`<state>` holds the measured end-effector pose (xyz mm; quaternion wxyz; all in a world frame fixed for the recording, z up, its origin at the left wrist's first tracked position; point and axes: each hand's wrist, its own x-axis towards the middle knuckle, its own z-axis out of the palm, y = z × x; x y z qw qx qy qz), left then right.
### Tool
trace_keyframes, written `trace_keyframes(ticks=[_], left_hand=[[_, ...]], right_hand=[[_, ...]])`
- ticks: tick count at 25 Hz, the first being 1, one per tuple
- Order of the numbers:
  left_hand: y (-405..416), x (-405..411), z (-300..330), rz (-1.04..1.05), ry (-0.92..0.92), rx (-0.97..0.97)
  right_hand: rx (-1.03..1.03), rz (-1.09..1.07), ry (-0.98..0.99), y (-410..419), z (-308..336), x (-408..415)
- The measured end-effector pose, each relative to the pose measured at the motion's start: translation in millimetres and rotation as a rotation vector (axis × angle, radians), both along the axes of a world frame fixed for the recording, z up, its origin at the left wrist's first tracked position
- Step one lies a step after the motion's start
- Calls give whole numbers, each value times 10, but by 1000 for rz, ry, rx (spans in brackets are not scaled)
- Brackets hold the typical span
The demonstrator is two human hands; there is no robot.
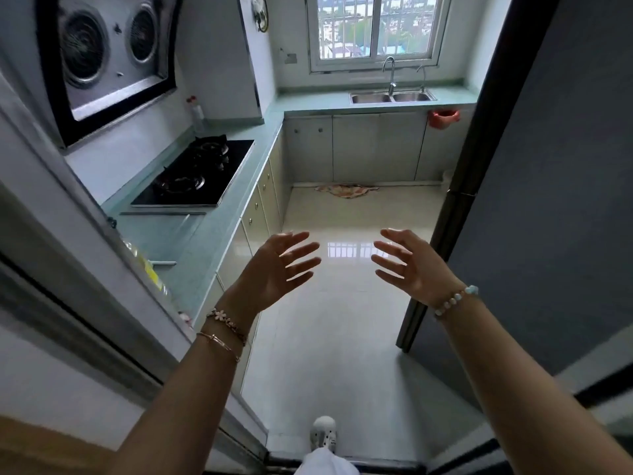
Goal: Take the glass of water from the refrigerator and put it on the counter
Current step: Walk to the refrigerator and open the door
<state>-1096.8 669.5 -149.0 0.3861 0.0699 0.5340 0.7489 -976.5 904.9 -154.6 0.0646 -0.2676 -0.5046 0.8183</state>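
- Both forearms rise from the bottom edge of the view, cut off above the elbows, with the left hand and the right hand held up side by side over the floor, palms facing each other and apart.
- Left hand: fingers spread wide and straight, holding nothing; two bracelets circle the wrist.
- Right hand: fingers likewise splayed and empty; a beaded bracelet sits at the wrist.
- Below the hands, a white shoe and a bit of white trouser leg show, mostly cut off by the frame's bottom edge.
- Left of the hands runs the pale green counter, bearing a black gas stove; its near end is partly hidden behind a grey door frame, where a yellowish thing is too obscured to identify.
- Right of the hands stands a tall dark grey panel, probably the refrigerator, shut or seen from the side; its inside is not visible.
- No glass of water can be made out; wherever it is, it is out of sight.
- Beyond the hands, at the far wall, a double sink with a tap sits under a barred window.
- Above the stove hangs a range hood, cropped by the top edge.
- On the floor below the sink lies a crumpled patterned cloth.
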Motion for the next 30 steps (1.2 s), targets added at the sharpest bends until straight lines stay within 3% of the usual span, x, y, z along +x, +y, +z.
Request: trace_keyframes(ticks=[12,22,30], left_hand=[[1170,-2461,-21,-46,39,10],[1865,-4072,-306,-68,6,-17],[2930,-5715,-374,-108,15,-14]], right_hand=[[69,-25,53,1092,139,-2407],[28,-50,8,1778,-160,-3980],[-10,-94,25,2709,-313,-5473]])
